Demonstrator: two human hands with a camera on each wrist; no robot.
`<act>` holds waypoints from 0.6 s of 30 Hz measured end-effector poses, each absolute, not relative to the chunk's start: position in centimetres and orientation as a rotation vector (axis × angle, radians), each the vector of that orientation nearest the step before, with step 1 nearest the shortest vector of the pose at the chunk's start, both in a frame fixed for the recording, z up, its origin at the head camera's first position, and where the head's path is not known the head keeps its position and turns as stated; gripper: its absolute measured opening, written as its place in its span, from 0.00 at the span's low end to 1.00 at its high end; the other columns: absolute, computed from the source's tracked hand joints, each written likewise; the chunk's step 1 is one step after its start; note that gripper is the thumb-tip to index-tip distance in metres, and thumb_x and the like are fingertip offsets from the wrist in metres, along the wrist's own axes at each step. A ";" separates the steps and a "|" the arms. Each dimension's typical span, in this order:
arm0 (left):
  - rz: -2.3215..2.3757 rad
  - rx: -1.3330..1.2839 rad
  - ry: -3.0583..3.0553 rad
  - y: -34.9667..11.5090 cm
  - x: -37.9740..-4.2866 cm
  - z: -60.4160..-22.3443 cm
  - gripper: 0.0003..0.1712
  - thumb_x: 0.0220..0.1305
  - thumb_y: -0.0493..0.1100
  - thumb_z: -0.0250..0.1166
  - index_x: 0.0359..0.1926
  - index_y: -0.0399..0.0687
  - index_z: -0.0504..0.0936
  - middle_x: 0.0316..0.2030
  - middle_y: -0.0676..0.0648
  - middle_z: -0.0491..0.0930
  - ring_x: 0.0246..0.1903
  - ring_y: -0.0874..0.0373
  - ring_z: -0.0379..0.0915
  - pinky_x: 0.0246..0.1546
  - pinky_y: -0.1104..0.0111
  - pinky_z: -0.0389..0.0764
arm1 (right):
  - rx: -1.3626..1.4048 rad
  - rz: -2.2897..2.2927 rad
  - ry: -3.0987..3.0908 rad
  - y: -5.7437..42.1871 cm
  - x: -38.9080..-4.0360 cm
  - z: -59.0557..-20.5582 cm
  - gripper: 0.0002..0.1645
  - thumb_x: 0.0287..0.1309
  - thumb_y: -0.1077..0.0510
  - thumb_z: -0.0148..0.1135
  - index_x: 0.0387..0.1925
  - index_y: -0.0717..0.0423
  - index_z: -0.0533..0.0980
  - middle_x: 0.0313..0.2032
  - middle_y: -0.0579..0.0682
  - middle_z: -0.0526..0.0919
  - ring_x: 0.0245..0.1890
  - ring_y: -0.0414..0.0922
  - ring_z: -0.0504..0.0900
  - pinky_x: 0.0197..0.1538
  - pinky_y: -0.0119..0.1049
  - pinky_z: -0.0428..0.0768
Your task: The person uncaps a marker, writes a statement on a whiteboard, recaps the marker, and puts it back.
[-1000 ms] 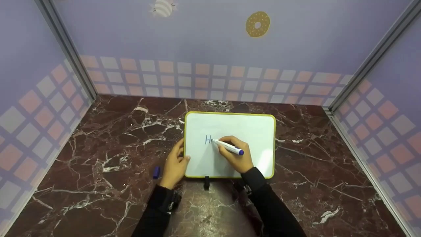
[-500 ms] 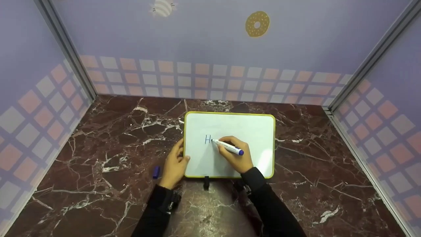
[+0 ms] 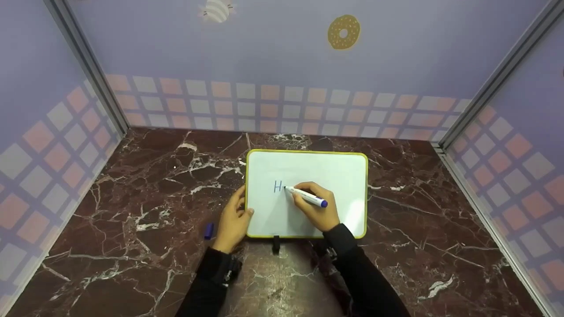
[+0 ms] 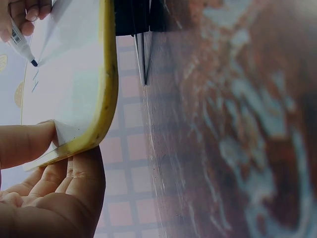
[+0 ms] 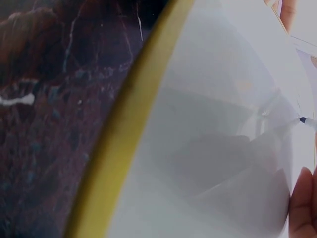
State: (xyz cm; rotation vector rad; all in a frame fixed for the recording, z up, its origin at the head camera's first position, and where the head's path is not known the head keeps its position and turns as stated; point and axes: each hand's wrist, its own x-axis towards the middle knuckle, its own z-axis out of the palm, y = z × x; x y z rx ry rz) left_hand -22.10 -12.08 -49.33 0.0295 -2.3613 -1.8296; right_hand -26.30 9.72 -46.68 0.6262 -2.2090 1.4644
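A small whiteboard (image 3: 264,167) with a yellow frame is in the middle of the head view, with a blue letter H (image 3: 278,186) on its left part. My left hand (image 3: 232,222) grips the board's left edge; the left wrist view shows the thumb (image 4: 29,141) on the front and the fingers behind. A white marker (image 3: 308,196) with a blue end is pinched in my right hand (image 3: 320,210). Its dark tip is at the board just right of the H. In the right wrist view the tip (image 5: 302,119) is at the far right.
A blue marker cap (image 3: 209,231) lies on the dark red marble table (image 3: 145,189), left of my left hand. A black piece (image 3: 276,245) juts out under the board's lower edge. Purple wall panels (image 3: 282,61) with pink and white squares enclose the back and sides.
The marker tip has shifted very slightly to the right of the H. Both hands keep their holds, and the board stays almost where it was.
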 end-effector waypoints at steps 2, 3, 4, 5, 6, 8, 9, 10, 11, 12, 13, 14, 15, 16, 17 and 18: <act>-1.829 0.028 -2.358 -12.1 -22.1 -49.4 0.37 0.65 0.26 0.55 0.74 0.42 0.58 0.61 0.31 0.73 0.51 0.40 0.78 0.50 0.55 0.82 | 0.611 1.460 -2.219 9.6 -26.0 -46.2 0.07 0.52 0.69 0.69 0.36 0.66 0.83 0.32 0.59 0.87 0.27 0.42 0.81 0.32 0.27 0.78; -1.829 0.023 -2.355 -12.1 -22.1 -49.4 0.37 0.65 0.26 0.55 0.74 0.42 0.58 0.61 0.31 0.73 0.50 0.40 0.79 0.50 0.55 0.82 | 0.606 1.460 -2.223 9.5 -25.8 -45.9 0.07 0.52 0.70 0.68 0.35 0.67 0.83 0.32 0.59 0.87 0.27 0.42 0.81 0.32 0.27 0.77; -1.829 0.024 -2.355 -12.1 -22.1 -49.4 0.37 0.65 0.26 0.55 0.74 0.42 0.58 0.61 0.31 0.73 0.50 0.40 0.79 0.49 0.55 0.83 | 0.603 1.462 -2.225 9.4 -25.5 -45.5 0.07 0.52 0.70 0.68 0.35 0.68 0.83 0.32 0.60 0.87 0.27 0.43 0.81 0.32 0.26 0.77; -1.830 0.026 -2.355 -12.1 -22.1 -49.4 0.37 0.65 0.26 0.55 0.74 0.42 0.58 0.61 0.31 0.73 0.49 0.40 0.79 0.48 0.55 0.83 | 0.600 1.464 -2.225 9.3 -25.3 -45.2 0.07 0.52 0.71 0.68 0.35 0.68 0.83 0.32 0.60 0.87 0.27 0.43 0.81 0.31 0.26 0.77; -1.830 0.030 -2.356 -12.1 -22.1 -49.4 0.37 0.65 0.26 0.55 0.74 0.42 0.58 0.61 0.31 0.73 0.49 0.40 0.80 0.48 0.55 0.83 | 0.600 1.465 -2.222 9.3 -25.1 -44.8 0.06 0.52 0.71 0.68 0.35 0.68 0.82 0.32 0.60 0.87 0.27 0.43 0.80 0.31 0.26 0.77; -1.831 0.038 -2.361 -12.1 -22.1 -49.4 0.37 0.65 0.27 0.55 0.74 0.43 0.58 0.60 0.31 0.74 0.47 0.41 0.80 0.46 0.56 0.84 | 0.605 1.464 -2.211 9.2 -24.7 -44.3 0.06 0.52 0.70 0.68 0.35 0.68 0.82 0.32 0.59 0.87 0.27 0.42 0.80 0.31 0.26 0.77; -1.832 0.042 -2.362 -12.1 -22.1 -49.4 0.37 0.65 0.27 0.56 0.74 0.43 0.58 0.60 0.31 0.74 0.47 0.41 0.80 0.46 0.56 0.84 | 0.606 1.460 -2.207 9.1 -24.7 -44.3 0.06 0.52 0.70 0.68 0.35 0.68 0.82 0.31 0.59 0.87 0.27 0.42 0.80 0.31 0.27 0.77; -1.832 0.048 -2.365 -12.1 -22.0 -49.4 0.37 0.65 0.27 0.56 0.74 0.43 0.58 0.60 0.32 0.74 0.46 0.41 0.81 0.45 0.56 0.84 | 0.606 1.455 -2.202 9.1 -24.7 -44.3 0.06 0.52 0.70 0.68 0.35 0.68 0.83 0.32 0.59 0.87 0.27 0.42 0.80 0.32 0.27 0.77; -1.830 0.048 -2.366 -12.1 -22.0 -49.3 0.37 0.65 0.27 0.56 0.74 0.43 0.58 0.60 0.32 0.74 0.46 0.41 0.81 0.45 0.56 0.84 | 0.606 1.449 -2.197 9.1 -24.7 -44.2 0.06 0.51 0.70 0.68 0.34 0.67 0.83 0.32 0.59 0.87 0.27 0.41 0.80 0.32 0.27 0.77; -1.826 0.050 -2.368 -12.1 -22.0 -49.3 0.37 0.65 0.27 0.56 0.74 0.43 0.58 0.60 0.32 0.74 0.46 0.41 0.81 0.45 0.56 0.84 | 0.606 1.444 -2.193 9.0 -24.7 -44.3 0.06 0.51 0.70 0.68 0.34 0.67 0.83 0.32 0.58 0.87 0.27 0.41 0.80 0.32 0.27 0.77; -1.824 0.051 -2.369 -12.1 -22.0 -49.3 0.37 0.65 0.27 0.56 0.74 0.43 0.59 0.60 0.32 0.74 0.46 0.41 0.81 0.45 0.56 0.84 | 0.604 1.441 -2.192 9.0 -24.7 -44.2 0.06 0.51 0.70 0.68 0.34 0.68 0.83 0.32 0.59 0.87 0.27 0.42 0.81 0.32 0.27 0.77; -1.822 0.053 -2.371 -12.1 -22.0 -49.2 0.37 0.65 0.27 0.56 0.74 0.43 0.58 0.61 0.32 0.73 0.47 0.41 0.80 0.46 0.56 0.84 | 0.601 1.440 -2.192 9.0 -24.7 -44.2 0.06 0.51 0.71 0.68 0.34 0.68 0.83 0.32 0.59 0.87 0.28 0.42 0.81 0.32 0.27 0.77; -1.817 0.055 -2.373 -12.1 -22.0 -49.2 0.37 0.65 0.27 0.56 0.74 0.43 0.58 0.61 0.32 0.73 0.48 0.41 0.80 0.47 0.56 0.83 | 0.599 1.442 -2.193 9.0 -24.7 -44.2 0.06 0.51 0.71 0.68 0.34 0.68 0.83 0.32 0.59 0.87 0.28 0.43 0.81 0.33 0.26 0.77; -1.812 0.058 -2.375 -12.1 -22.0 -49.2 0.37 0.65 0.27 0.56 0.74 0.43 0.59 0.61 0.32 0.73 0.49 0.41 0.79 0.48 0.55 0.83 | 0.598 1.445 -2.195 8.9 -24.7 -44.1 0.06 0.51 0.71 0.68 0.35 0.68 0.83 0.32 0.60 0.87 0.28 0.44 0.81 0.33 0.27 0.77; -1.810 0.066 -2.379 -12.0 -22.0 -49.2 0.38 0.65 0.27 0.56 0.74 0.44 0.58 0.61 0.32 0.73 0.50 0.41 0.79 0.49 0.55 0.83 | 0.597 1.448 -2.197 8.9 -24.7 -44.1 0.06 0.52 0.71 0.68 0.35 0.68 0.83 0.32 0.60 0.87 0.28 0.44 0.81 0.33 0.26 0.77; -1.811 0.077 -2.382 -12.0 -22.0 -49.2 0.38 0.64 0.28 0.56 0.74 0.44 0.58 0.62 0.32 0.73 0.51 0.41 0.79 0.49 0.55 0.83 | 0.597 1.450 -2.200 8.9 -24.7 -44.1 0.06 0.52 0.71 0.68 0.35 0.69 0.83 0.32 0.60 0.87 0.28 0.45 0.81 0.33 0.26 0.77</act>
